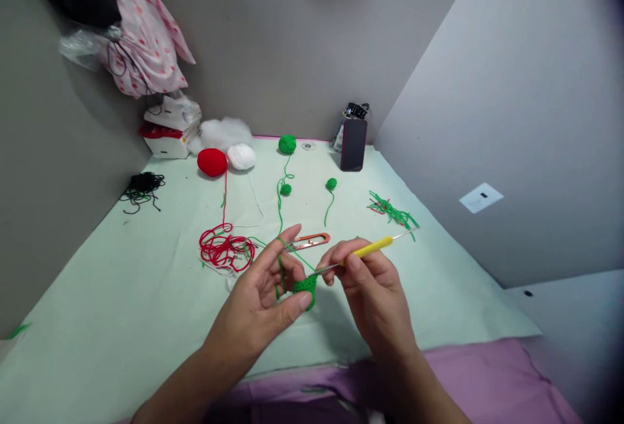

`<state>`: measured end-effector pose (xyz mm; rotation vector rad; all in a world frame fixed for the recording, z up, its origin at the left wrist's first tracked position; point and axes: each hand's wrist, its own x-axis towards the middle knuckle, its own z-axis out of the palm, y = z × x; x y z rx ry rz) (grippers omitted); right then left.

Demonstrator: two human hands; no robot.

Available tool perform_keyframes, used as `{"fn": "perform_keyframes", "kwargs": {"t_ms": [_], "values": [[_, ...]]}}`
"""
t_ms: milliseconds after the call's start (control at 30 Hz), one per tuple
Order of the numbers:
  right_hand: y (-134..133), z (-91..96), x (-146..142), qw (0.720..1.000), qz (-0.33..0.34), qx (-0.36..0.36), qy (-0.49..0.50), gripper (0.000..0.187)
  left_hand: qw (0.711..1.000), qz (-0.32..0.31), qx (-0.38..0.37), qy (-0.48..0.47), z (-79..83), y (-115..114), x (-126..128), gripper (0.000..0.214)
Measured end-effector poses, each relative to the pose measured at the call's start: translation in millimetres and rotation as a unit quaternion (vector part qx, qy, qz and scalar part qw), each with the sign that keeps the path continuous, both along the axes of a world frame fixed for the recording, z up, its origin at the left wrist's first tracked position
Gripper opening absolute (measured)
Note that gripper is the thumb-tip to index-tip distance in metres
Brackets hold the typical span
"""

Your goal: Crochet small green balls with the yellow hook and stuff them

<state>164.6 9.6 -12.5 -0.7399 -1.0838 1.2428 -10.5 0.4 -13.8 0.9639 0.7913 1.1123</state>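
Note:
Between the thumb and fingers of my left hand [270, 291] is a small green crochet piece [305, 286]. Green yarn [297, 255] runs over the left forefinger to the piece. My right hand [373, 287] is closed round the yellow handle of a crochet hook [373, 246]; its metal shaft reaches the top edge of the piece. Whether a loop sits on the hook tip is too small to tell. Just beyond my left fingers lie orange thread snips [312, 240] on the table. The yarn trails back to a green yarn ball [287, 144].
Two small green crocheted balls [331, 184] lie mid-table, near a propped phone [353, 144]. A red yarn ball [212, 162], white yarn ball [241, 157] and tangled red yarn [225, 248] are left. Green scraps [390, 209] lie right; black yarn [143, 185] lies far left. Walls enclose the table.

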Motion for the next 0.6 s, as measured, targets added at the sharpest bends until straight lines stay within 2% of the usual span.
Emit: {"fn": "perform_keyframes", "kwargs": {"t_ms": [200, 333, 467, 600], "values": [[-3.2, -0.6, 5.5, 0.998, 0.021, 0.039, -0.041, 0.02, 0.999, 0.019, -0.027, 0.006, 10.0, -1.4, 0.2, 0.066], [-9.6, -0.8, 7.6, 0.986, -0.014, 0.106, -0.129, 0.019, 1.0, 0.011, -0.017, 0.023, 6.3, -0.6, -0.9, 0.066], [-15.9, 4.6, 8.2, 0.941, -0.045, 0.223, -0.252, 0.021, 0.999, 0.02, 0.013, 0.044, -3.9, -0.1, -0.8, 0.064], [-18.1, 7.6, 5.8, 0.881, -0.065, 0.324, -0.338, 0.021, 0.994, 0.062, 0.003, 0.085, -1.6, -0.3, 1.8, 0.063]]}}
